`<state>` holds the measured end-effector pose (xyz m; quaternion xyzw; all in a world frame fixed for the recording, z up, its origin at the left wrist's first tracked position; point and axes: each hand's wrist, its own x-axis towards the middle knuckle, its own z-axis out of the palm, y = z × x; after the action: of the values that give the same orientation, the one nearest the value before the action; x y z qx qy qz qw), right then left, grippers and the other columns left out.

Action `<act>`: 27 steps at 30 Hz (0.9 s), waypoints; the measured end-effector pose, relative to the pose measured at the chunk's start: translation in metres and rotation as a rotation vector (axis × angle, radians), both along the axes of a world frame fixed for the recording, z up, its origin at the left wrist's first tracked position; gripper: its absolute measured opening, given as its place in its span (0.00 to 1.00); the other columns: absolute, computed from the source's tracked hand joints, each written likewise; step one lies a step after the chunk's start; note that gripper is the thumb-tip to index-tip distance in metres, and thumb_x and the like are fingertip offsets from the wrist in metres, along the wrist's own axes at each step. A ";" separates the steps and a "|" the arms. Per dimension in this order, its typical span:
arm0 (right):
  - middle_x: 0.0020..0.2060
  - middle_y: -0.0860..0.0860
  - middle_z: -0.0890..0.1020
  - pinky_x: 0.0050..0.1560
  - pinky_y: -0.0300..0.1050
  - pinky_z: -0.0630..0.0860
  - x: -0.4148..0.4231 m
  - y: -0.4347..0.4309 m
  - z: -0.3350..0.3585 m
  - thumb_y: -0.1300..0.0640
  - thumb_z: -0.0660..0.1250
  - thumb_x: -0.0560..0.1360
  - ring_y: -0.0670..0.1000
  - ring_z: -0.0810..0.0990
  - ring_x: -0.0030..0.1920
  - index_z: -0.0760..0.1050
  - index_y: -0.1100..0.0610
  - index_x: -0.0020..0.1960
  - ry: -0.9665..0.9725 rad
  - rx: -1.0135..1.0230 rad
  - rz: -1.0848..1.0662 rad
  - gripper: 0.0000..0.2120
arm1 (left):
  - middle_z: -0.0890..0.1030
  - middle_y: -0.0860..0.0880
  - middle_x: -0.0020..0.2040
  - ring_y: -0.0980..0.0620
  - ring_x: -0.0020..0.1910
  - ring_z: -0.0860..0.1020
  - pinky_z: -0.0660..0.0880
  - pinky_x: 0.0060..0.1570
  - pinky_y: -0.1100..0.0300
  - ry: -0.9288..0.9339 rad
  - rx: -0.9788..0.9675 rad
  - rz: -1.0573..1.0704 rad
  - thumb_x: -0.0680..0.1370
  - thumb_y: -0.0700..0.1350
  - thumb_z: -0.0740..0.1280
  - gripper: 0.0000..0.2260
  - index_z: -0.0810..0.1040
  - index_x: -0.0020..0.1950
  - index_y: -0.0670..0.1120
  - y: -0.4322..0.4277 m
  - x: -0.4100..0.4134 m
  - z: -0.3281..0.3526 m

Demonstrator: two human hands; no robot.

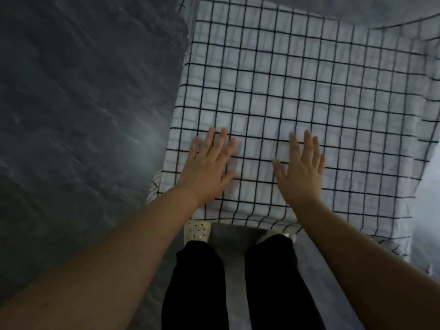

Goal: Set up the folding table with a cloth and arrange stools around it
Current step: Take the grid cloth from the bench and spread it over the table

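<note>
A white cloth with a black grid pattern (297,86) lies spread over the table and hides its top entirely. The cloth hangs over the near edge and the right side. My left hand (209,165) rests flat on the cloth near the front left corner, fingers spread, slightly blurred. My right hand (301,170) lies flat on the cloth a little to the right of it, fingers apart too. Neither hand holds anything. No stools are in view.
A dark grey shaggy carpet (83,115) covers the floor to the left of the table. My legs in black trousers (197,282) and light slippers (197,231) stand right at the table's near edge. Pale floor shows at the far right.
</note>
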<state>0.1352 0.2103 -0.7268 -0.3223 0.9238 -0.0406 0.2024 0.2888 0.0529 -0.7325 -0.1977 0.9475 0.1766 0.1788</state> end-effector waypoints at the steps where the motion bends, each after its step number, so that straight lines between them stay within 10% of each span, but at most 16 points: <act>1: 0.77 0.55 0.42 0.73 0.61 0.42 -0.017 0.007 0.000 0.42 0.51 0.79 0.56 0.37 0.75 0.43 0.52 0.77 0.008 0.015 -0.025 0.32 | 0.32 0.48 0.75 0.46 0.73 0.31 0.33 0.71 0.44 -0.010 -0.013 -0.005 0.79 0.61 0.44 0.31 0.32 0.74 0.51 0.004 -0.016 0.000; 18: 0.76 0.50 0.36 0.74 0.58 0.43 -0.229 0.186 -0.015 0.39 0.48 0.78 0.53 0.35 0.75 0.33 0.45 0.75 -0.214 0.016 -0.137 0.33 | 0.28 0.48 0.74 0.44 0.72 0.28 0.37 0.69 0.35 -0.123 -0.154 -0.120 0.72 0.73 0.40 0.39 0.29 0.73 0.53 0.124 -0.245 -0.023; 27: 0.76 0.54 0.39 0.73 0.51 0.37 -0.311 0.188 -0.004 0.39 0.50 0.78 0.53 0.34 0.75 0.37 0.50 0.76 0.004 -0.022 0.004 0.35 | 0.41 0.51 0.77 0.51 0.75 0.37 0.37 0.71 0.41 0.034 -0.166 -0.228 0.75 0.68 0.44 0.35 0.49 0.77 0.51 0.106 -0.289 -0.009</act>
<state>-0.1754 0.3982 -0.7306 -0.3265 0.9231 -0.0499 0.1971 -0.0007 0.1593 -0.7419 -0.0998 0.9781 0.0794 0.1647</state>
